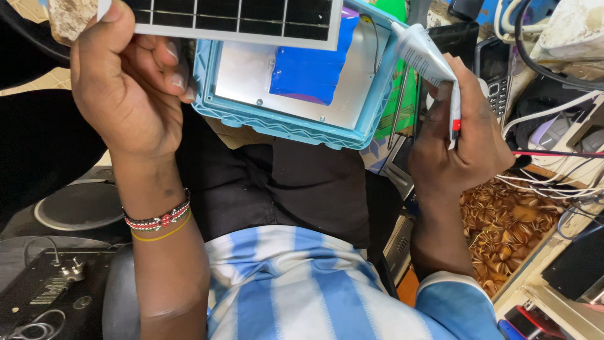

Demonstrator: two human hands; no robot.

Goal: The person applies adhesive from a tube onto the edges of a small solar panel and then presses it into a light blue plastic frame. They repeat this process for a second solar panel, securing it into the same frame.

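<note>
My left hand (129, 82) grips the edge of a small solar panel (233, 19) with a white frame, lifted off a light blue plastic housing (289, 126). Inside the housing lie a silvery plate and a blue battery pack (311, 69). My right hand (459, 132) squeezes a white tube (428, 60) of glue or sealant, its nozzle touching the housing's upper right corner. A beaded bracelet sits on my left wrist. The housing rests over my lap, above dark trousers.
A cluttered bench at the right holds a keypad phone (494, 69), white and red cables (553, 170) and a patterned brown cloth (503, 226). A round speaker (78, 204) and a black device (44, 289) sit at lower left.
</note>
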